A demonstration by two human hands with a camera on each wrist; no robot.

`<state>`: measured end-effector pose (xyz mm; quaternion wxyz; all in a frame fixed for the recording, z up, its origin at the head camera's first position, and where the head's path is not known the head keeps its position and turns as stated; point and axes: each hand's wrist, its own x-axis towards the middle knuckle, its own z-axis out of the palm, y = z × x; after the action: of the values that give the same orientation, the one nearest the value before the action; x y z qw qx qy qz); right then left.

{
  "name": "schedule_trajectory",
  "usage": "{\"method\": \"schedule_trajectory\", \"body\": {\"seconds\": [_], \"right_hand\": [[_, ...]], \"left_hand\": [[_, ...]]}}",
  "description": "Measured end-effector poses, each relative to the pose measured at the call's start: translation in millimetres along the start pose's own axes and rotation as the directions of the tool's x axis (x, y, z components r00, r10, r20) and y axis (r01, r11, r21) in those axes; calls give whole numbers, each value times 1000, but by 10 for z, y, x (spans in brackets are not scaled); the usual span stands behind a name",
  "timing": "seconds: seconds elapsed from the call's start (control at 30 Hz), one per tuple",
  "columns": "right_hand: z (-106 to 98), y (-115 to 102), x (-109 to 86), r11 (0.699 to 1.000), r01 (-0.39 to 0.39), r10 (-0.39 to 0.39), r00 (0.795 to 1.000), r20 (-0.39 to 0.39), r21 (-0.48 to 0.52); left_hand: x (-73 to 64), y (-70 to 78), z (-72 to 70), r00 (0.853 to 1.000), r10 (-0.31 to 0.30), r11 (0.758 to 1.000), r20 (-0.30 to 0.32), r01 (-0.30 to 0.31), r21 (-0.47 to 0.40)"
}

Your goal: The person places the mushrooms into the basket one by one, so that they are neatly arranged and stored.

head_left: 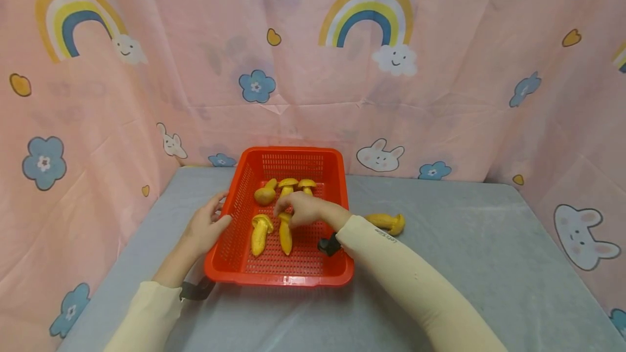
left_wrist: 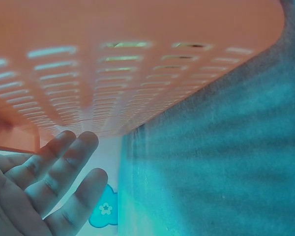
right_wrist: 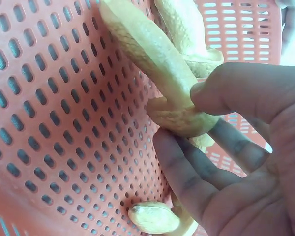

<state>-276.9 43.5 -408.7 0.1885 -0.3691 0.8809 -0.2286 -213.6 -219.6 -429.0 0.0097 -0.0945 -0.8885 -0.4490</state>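
A red plastic basket (head_left: 279, 280) with slotted walls holds several yellow mushrooms. Inside it, my right hand (head_left: 304, 208) pinches the cap of one yellow mushroom (right_wrist: 147, 54) between thumb and fingers. The stem of that mushroom (head_left: 286, 240) points toward the basket's near side in the head view. To its left lies another mushroom (head_left: 259, 238). Farther back are a mushroom lying on its side (head_left: 265, 195) and two more with caps showing (head_left: 287, 182). At the basket's left wall, my left hand (head_left: 205, 227) rests with its fingers loosely extended along the outside (left_wrist: 54, 182).
One yellow mushroom (head_left: 391, 224) lies on the grey table (head_left: 469, 243) to the right of the basket, partly behind my right sleeve (head_left: 406, 276). A pink patterned curtain (head_left: 313, 118) hangs around the back and sides. Black straps are on both wrists.
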Motion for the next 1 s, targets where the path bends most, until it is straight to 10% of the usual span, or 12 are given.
{"method": "schedule_trajectory", "body": {"seconds": [1.0], "right_hand": [[19,7,3,990,-100,99,995,15,98]], "left_hand": [[8,-32,13,1000,27,1000,-5,-27,-9]]}}
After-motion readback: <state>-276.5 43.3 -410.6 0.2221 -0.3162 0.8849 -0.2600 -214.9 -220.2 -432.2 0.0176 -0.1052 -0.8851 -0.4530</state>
